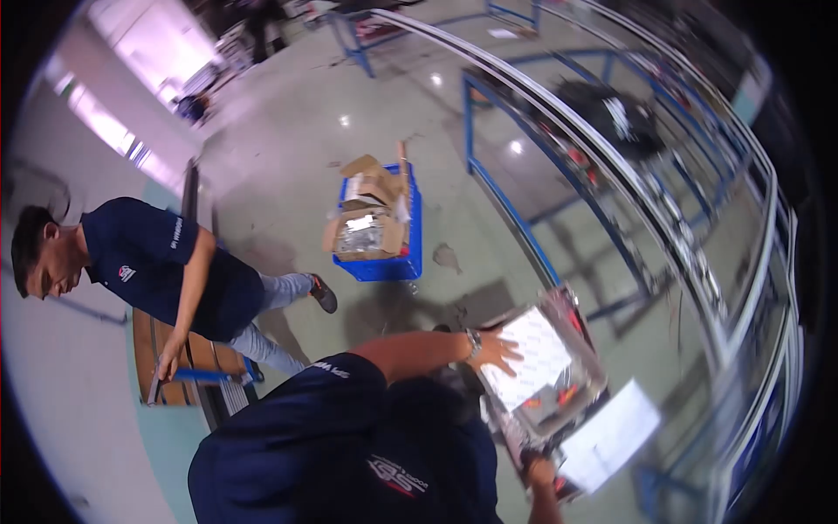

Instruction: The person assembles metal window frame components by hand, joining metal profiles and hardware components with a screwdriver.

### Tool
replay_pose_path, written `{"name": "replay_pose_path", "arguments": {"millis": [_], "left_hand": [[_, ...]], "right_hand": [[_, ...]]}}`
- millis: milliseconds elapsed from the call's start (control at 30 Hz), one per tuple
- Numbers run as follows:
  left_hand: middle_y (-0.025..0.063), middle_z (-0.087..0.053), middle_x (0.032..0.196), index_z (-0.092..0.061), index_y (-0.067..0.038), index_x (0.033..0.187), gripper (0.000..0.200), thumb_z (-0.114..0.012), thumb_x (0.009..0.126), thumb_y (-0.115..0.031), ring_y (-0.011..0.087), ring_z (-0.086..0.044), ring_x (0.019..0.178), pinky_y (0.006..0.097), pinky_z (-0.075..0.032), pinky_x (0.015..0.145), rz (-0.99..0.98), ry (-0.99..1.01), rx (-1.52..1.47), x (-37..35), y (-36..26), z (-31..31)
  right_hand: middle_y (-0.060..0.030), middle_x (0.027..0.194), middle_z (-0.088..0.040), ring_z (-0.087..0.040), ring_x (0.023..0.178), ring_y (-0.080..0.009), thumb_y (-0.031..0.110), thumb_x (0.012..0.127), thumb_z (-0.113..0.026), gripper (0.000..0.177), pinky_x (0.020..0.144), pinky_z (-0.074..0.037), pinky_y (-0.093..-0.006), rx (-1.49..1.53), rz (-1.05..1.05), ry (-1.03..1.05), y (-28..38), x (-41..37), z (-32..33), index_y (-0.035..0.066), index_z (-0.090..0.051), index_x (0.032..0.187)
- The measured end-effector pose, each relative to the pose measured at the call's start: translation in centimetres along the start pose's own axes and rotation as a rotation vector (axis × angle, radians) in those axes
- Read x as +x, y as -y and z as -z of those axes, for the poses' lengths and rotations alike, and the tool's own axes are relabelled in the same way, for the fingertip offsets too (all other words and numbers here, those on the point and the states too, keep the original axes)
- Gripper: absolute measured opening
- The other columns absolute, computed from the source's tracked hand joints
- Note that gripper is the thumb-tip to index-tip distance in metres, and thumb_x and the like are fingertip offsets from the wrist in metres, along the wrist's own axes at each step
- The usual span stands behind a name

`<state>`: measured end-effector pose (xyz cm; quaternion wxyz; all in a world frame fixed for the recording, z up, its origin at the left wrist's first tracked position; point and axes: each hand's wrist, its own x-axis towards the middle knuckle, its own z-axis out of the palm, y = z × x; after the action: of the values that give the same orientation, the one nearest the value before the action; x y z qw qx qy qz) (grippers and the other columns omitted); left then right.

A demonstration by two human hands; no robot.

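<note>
My left hand (499,352), with a metal watch at the wrist, lies with fingers spread on a white printed sheet (534,356). Under the sheet is an open tray-like box (595,377) with red and orange items showing inside. My right hand (541,472) is at the box's near lower corner, its fingers closed round something dark, too blurred to name. Close beside it, a blank white sheet (611,434) sticks out past the box's edge.
A blue crate (388,267) with open cardboard boxes stands on the floor. At left, a person (175,271) in a dark shirt holds a flat item near a brown panel. Blue-framed racks with metal rails (559,205) run along the right.
</note>
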<state>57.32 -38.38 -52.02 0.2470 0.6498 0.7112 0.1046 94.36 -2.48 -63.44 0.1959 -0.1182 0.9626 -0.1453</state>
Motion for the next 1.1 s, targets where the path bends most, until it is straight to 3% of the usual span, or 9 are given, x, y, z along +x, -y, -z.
{"name": "replay_pose_path", "arguments": {"millis": [100, 433, 567, 667, 733, 767, 800, 867, 1100], "left_hand": [[0.003, -0.021, 0.165, -0.042, -0.041, 0.148, 0.095, -0.082, 0.068, -0.013, 0.0356, -0.015, 0.152, 0.0579, -0.025, 0.119, 0.092, 0.068, -0.049, -0.8, -2.4, 3.0], [0.0023, -0.014, 0.166, -0.039, -0.04, 0.15, 0.091, -0.084, 0.074, -0.021, 0.0352, -0.008, 0.153, 0.0559, -0.021, 0.122, 0.138, 0.27, 0.049, -1.1, -4.3, 6.7], [0.0063, -0.019, 0.165, -0.043, -0.036, 0.149, 0.093, -0.082, 0.068, -0.014, 0.0382, -0.014, 0.151, 0.0525, -0.024, 0.121, 0.004, 0.037, -0.011, -0.8, -1.0, 1.5], [0.011, -0.023, 0.163, -0.043, -0.031, 0.149, 0.084, -0.077, 0.073, -0.032, 0.0424, -0.019, 0.149, 0.0538, -0.025, 0.12, -0.037, -0.098, -0.14, -2.2, -1.4, 1.2], [0.0113, -0.025, 0.163, -0.041, -0.029, 0.151, 0.084, -0.076, 0.075, -0.039, 0.0423, -0.021, 0.148, 0.0538, -0.026, 0.12, 0.09, 0.098, -0.067, -2.0, -3.8, 5.2], [0.0126, -0.027, 0.162, -0.042, -0.03, 0.151, 0.082, -0.076, 0.076, -0.039, 0.0449, -0.023, 0.147, 0.0546, -0.03, 0.117, -0.068, -0.009, -0.108, -1.4, -1.6, 2.4], [0.0157, -0.03, 0.16, -0.044, -0.03, 0.15, 0.074, -0.072, 0.081, -0.03, 0.0485, -0.026, 0.145, 0.0554, -0.032, 0.116, 0.061, 0.097, 0.029, -1.1, -3.4, 3.8], [0.0195, -0.027, 0.16, -0.042, -0.026, 0.151, 0.07, -0.062, 0.085, -0.014, 0.0518, -0.023, 0.144, 0.0559, -0.029, 0.116, 0.043, 0.074, -0.089, -0.4, -3.4, 3.9], [0.0186, -0.028, 0.16, -0.035, -0.024, 0.154, 0.101, -0.088, 0.068, -0.025, 0.0486, -0.033, 0.14, 0.0553, -0.035, 0.111, -0.147, 0.231, 0.17, 1.2, -3.7, 5.6]], "right_hand": [[-0.0072, 0.097, -0.072, -0.07, 0.082, -0.0313, 0.018, 0.084, -0.059, 0.027, 0.068, -0.055, -0.046, 0.038, 0.083, -0.068, -1.6, -0.7, -1.4, 0.02, -0.068, 0.108], [-0.0091, 0.1, -0.072, -0.07, 0.089, -0.0313, 0.018, 0.082, -0.062, 0.032, 0.074, -0.056, -0.0461, 0.209, -0.098, 0.027, 2.0, 2.0, 2.4, 0.021, -0.068, 0.113], [-0.0098, 0.101, -0.072, -0.071, 0.09, -0.0308, 0.019, 0.082, -0.063, 0.033, 0.075, -0.056, -0.0462, 0.069, -0.07, 0.197, 1.0, 0.7, 2.2, 0.02, -0.068, 0.115], [-0.0138, 0.106, -0.071, -0.07, 0.094, -0.0297, 0.021, 0.084, -0.061, 0.035, 0.079, -0.055, -0.0444, 0.085, -0.125, 0.562, 2.5, 1.0, 6.5, 0.017, -0.067, 0.118], [-0.0164, 0.101, -0.07, -0.068, 0.089, -0.0325, 0.017, 0.092, -0.054, 0.025, 0.077, -0.054, -0.0442, 0.232, 0.165, 0.392, -3.8, 0.9, -6.3, 0.01, -0.068, 0.112], [-0.0182, 0.098, -0.07, -0.067, 0.088, -0.035, 0.023, 0.092, -0.058, 0.024, 0.078, -0.053, -0.045, 0.227, 0.077, 0.36, 0.2, 1.0, 3.8, 0.007, -0.07, 0.105], [-0.0187, 0.094, -0.07, -0.066, 0.087, -0.0359, 0.026, 0.093, -0.058, 0.024, 0.078, -0.053, -0.0459, 0.273, 0.071, 0.283, 0.2, 0.9, 2.7, 0.005, -0.07, 0.095], [-0.0174, 0.087, -0.071, -0.067, 0.081, -0.0371, 0.031, 0.09, -0.064, 0.026, 0.072, -0.054, -0.0492, 0.261, -0.138, 0.232, 1.1, 0.5, 2.7, 0.006, -0.071, 0.088], [-0.0169, 0.085, -0.068, -0.069, 0.08, -0.0355, 0.017, 0.083, -0.06, 0.021, 0.066, -0.054, -0.0491, 0.477, -0.842, -0.415, 8.5, -2.9, 7.1, 0.007, -0.06, 0.102]]}}
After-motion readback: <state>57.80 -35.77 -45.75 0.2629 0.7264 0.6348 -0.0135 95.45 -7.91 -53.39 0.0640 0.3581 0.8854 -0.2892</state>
